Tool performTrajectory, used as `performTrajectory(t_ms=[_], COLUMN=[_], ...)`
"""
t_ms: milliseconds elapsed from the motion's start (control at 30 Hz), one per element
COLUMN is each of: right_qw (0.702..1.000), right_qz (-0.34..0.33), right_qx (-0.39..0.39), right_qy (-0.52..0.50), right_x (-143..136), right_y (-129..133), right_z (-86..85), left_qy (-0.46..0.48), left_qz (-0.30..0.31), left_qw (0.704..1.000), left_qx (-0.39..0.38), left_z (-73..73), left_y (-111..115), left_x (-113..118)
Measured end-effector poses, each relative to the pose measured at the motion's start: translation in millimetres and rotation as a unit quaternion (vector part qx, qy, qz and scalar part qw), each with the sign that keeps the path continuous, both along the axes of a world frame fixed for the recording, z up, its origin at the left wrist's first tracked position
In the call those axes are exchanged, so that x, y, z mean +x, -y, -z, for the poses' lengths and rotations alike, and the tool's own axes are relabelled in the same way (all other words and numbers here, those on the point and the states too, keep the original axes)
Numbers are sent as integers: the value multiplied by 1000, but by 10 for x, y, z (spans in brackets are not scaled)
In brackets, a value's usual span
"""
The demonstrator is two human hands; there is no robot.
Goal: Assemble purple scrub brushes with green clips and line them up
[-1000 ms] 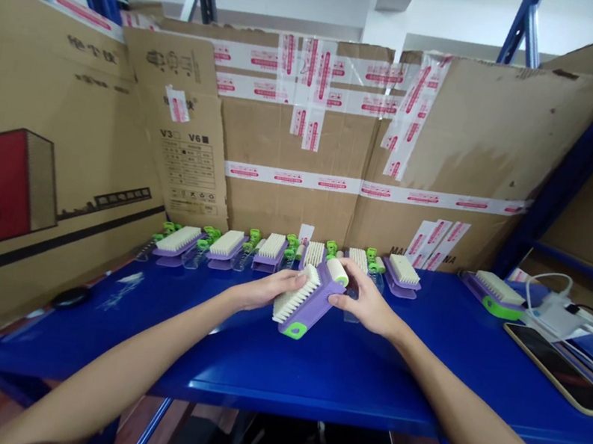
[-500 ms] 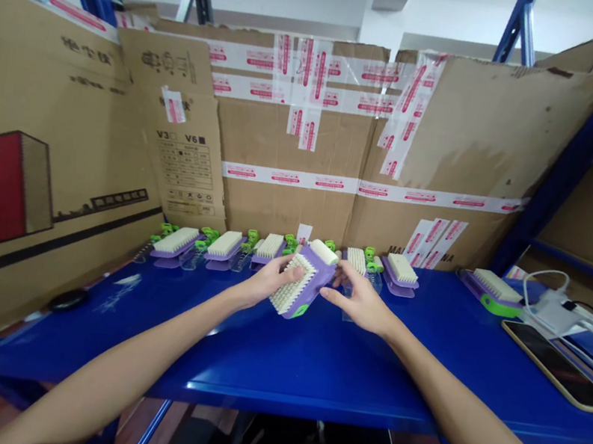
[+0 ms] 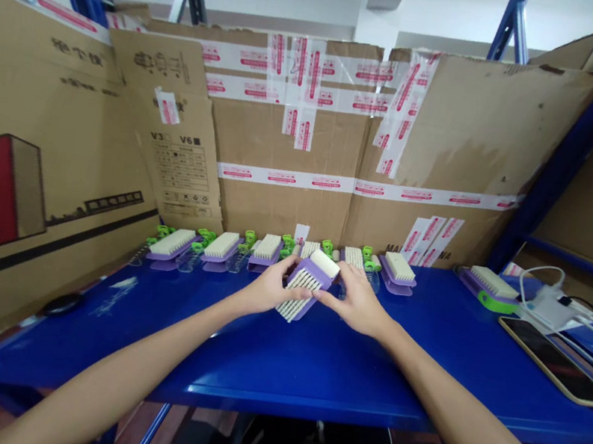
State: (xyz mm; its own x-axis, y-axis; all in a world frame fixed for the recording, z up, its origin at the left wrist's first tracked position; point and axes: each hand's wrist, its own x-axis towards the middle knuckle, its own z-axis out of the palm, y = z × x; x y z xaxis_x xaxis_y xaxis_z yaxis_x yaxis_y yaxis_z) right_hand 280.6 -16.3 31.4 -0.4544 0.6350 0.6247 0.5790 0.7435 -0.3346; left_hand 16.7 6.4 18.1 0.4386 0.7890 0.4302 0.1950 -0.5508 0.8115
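A purple scrub brush with cream bristles and a cream pad at its top end [image 3: 315, 277] is held tilted above the blue table. My left hand [image 3: 269, 289] grips its left side, thumb lying across the bristles. My right hand [image 3: 356, 299] closes on its right side, thumb pressed near the middle and fingers behind the upper edge. The far side of the brush is hidden. Behind my hands stand more purple brushes [image 3: 221, 246] in a row, bristles up, with green-topped clear bottles [image 3: 191, 259] between them.
Farther right on the blue table [image 3: 270, 377] are a purple and green brush [image 3: 494, 284], a phone [image 3: 557, 361] and a white power strip [image 3: 546, 309] with cables. Taped cardboard [image 3: 282, 204] walls the back. A dark round object [image 3: 63, 304] lies at left.
The brush has turned in my hands, so its bristle rows show differently and the green patch is out of sight. My right hand has come in and taken hold of its right side.
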Motion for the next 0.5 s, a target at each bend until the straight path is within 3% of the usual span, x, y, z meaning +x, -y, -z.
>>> performTrajectory(t_ms=[233,500], right_qw=[998,992], right_qz=[-28,-51], right_qx=[24,104], right_qy=[-52,-48], right_x=[32,24], right_y=[-19,44], right_z=[18,-67], left_qy=[13,-57], left_qz=[31,12], left_qw=[999,998], left_qx=[-15,10], left_z=[-25,-7], left_y=[37,82], left_x=[18,21])
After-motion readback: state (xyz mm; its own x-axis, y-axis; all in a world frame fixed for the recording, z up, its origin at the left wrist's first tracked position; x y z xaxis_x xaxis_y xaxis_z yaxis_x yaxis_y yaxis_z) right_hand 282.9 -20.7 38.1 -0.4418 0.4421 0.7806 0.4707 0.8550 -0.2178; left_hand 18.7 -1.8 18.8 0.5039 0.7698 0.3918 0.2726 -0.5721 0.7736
